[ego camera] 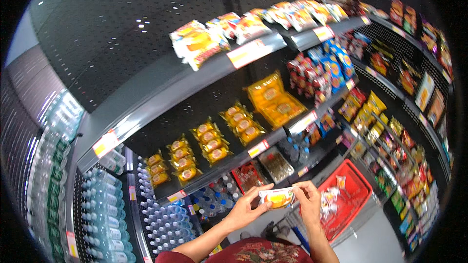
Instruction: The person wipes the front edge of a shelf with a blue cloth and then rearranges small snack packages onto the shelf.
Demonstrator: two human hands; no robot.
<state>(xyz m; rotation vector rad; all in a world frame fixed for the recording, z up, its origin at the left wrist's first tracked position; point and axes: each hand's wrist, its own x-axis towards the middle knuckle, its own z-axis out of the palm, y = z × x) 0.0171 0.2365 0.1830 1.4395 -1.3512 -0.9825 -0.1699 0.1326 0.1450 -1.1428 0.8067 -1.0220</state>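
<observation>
Both hands hold one small wrapped snack pack (pixel 276 198), white with a yellow-orange cake picture, in front of my body. My left hand (pixel 249 204) grips its left end between thumb and fingers. At the right end, the fingers of my right hand (pixel 307 198) pinch the wrapper. A red plastic basket (pixel 360 199) stands just right of my right hand. Inside it lie several small wrapped packs (pixel 330 201). Ahead, the middle shelf carries rows of yellow packaged cakes (pixel 210 142) and a larger yellow pack (pixel 274 98).
Similar white and yellow packs (pixel 201 42) lie on the upper shelf (pixel 146 106). Bottled water (pixel 108 215) stands in rows at the left. Snack bags (pixel 409 153) fill the shelves on the right. A metal cart (pixel 290 215) is partly visible beside the basket.
</observation>
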